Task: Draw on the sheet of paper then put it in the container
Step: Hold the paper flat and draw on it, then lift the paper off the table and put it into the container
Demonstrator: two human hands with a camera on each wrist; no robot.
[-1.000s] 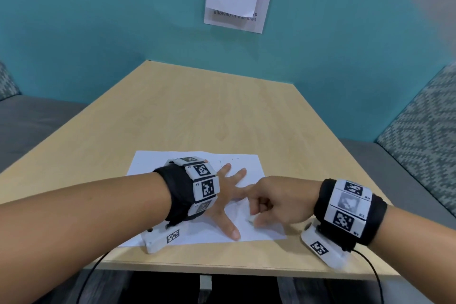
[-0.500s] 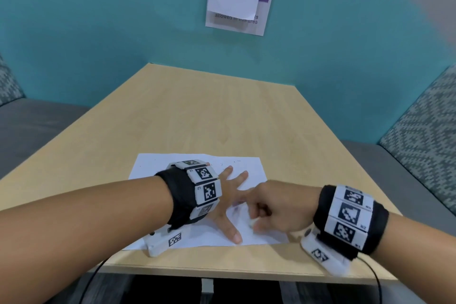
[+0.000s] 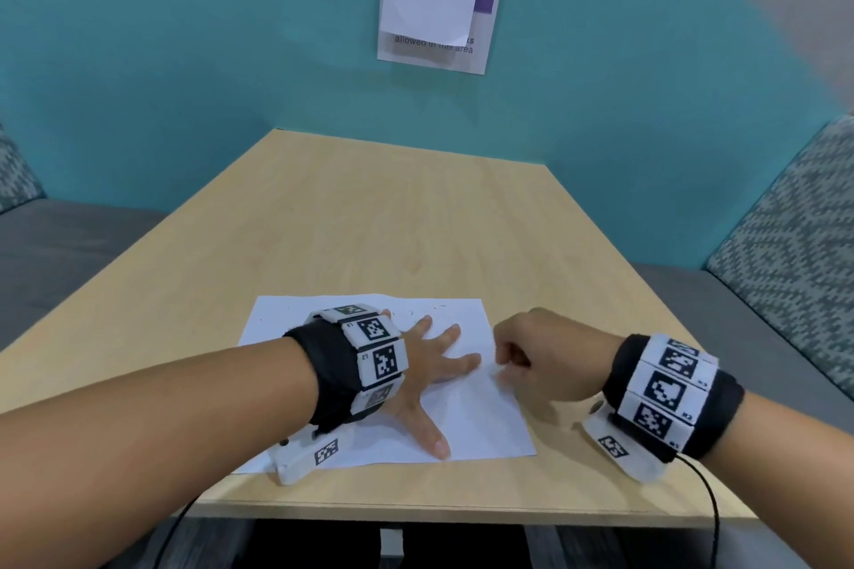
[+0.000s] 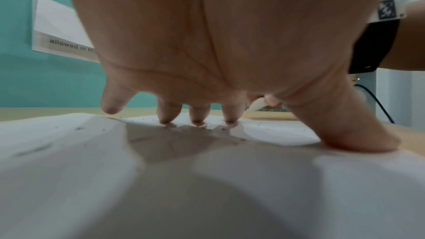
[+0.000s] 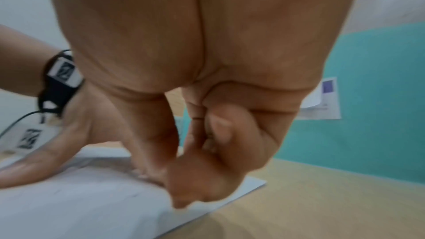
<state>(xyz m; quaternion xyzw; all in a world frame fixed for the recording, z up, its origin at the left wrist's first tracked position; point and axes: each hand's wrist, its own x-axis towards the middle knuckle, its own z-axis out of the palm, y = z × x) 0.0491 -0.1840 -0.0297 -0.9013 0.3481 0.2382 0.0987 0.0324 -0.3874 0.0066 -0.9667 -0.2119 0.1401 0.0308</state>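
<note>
A white sheet of paper [image 3: 480,420] with faint small marks lies near the front edge of the wooden table [image 3: 369,222]. My left hand [image 3: 434,370] presses flat on the sheet with its fingers [image 4: 197,114] spread. My right hand [image 3: 527,360] hovers at the sheet's right edge, fingers curled. In the left wrist view a slim pale tool, apparently a pen [image 4: 257,105], shows pinched in those fingers. The right wrist view is blurred and shows the curled right hand [image 5: 195,170] just above the paper [image 5: 69,197]. No container is in view.
A sign [image 3: 439,9] hangs on the teal wall behind the table. A grey bench [image 3: 55,254] runs along the left and a patterned cushion [image 3: 795,254] along the right. A black cable [image 3: 711,513] trails from my right wrist over the table's front edge.
My right hand has drawn away to the right from the left fingers, out to the sheet's right edge. The left hand stays flat on the paper.
</note>
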